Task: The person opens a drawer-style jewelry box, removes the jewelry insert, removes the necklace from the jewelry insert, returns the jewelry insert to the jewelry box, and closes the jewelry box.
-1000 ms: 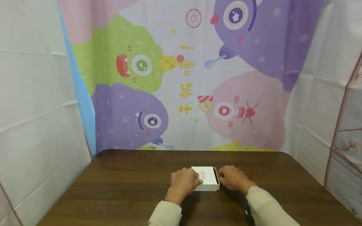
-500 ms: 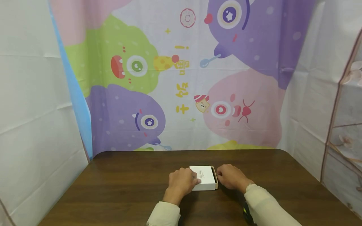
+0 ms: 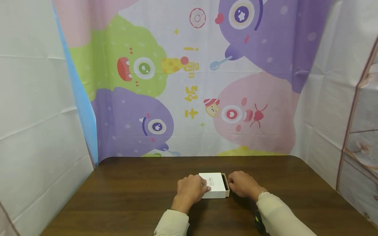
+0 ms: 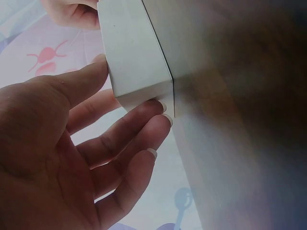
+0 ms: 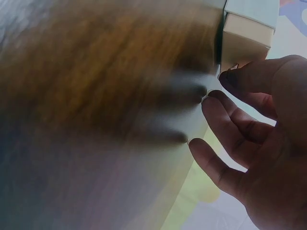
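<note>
A white slide-out box point(image 3: 212, 185) with small print on its top lies on the table. Its beige inner drawer point(image 3: 227, 189) sticks out a little at the right end, showing a dark inside. My left hand point(image 3: 190, 190) grips the white sleeve at its left end; in the left wrist view the thumb lies on one long side and fingers curl against the end face. At the opposite end, my right hand point(image 3: 243, 184) has thumb and forefinger pinched at the drawer's end face point(image 5: 244, 40), on what looks like a small, thin pull tab point(image 5: 233, 67), mostly hidden by the fingertips.
The box rests on a dark brown wooden table point(image 3: 124, 193) with rounded far corners. Behind it hangs a curtain point(image 3: 189, 137) printed with cartoon monsters. Pale cloth walls point(image 3: 38, 108) stand at both sides.
The beige drawer now juts slightly farther right out of the sleeve, and my right hand has moved a little right with it. My left hand keeps its grip. The head view has shifted slightly.
</note>
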The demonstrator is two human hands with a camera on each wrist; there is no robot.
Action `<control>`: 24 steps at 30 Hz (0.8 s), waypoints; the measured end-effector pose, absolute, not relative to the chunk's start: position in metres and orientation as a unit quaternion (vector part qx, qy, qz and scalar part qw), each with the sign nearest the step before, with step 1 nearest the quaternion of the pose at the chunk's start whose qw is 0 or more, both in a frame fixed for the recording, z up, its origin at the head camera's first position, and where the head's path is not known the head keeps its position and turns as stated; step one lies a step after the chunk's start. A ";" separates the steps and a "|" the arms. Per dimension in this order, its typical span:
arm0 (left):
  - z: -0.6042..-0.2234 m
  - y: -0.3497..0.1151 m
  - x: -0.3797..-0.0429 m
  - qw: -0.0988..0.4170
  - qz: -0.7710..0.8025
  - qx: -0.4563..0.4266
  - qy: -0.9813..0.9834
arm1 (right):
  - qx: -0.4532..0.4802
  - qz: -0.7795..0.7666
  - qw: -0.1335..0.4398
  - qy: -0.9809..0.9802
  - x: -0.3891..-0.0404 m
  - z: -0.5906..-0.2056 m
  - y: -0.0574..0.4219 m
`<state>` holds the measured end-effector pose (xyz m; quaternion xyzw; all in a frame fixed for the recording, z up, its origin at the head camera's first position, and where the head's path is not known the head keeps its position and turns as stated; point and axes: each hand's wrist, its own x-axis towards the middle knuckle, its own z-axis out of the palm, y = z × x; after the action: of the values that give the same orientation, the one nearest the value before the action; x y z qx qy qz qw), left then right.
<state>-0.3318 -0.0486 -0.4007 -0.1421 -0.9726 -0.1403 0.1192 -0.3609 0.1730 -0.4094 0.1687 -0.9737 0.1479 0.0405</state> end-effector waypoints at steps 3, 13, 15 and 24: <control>-0.400 -0.048 -0.332 0.121 -0.139 -0.143 -0.972 | 0.173 0.148 0.046 -0.973 -0.361 -0.410 0.174; -0.399 -0.048 -0.330 0.117 -0.145 -0.141 -0.972 | 0.178 0.149 0.053 -0.971 -0.360 -0.410 0.176; -0.399 -0.048 -0.330 0.117 -0.147 -0.140 -0.972 | 0.179 0.149 0.053 -0.971 -0.360 -0.410 0.177; -0.399 -0.049 -0.330 0.116 -0.144 -0.140 -0.973 | 0.170 0.151 0.051 -0.972 -0.360 -0.411 0.177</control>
<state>-0.3301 -0.0486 -0.3991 -0.1396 -0.9727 -0.1443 0.1162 -0.3597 0.1765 -0.4110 0.1704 -0.9724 0.1511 0.0514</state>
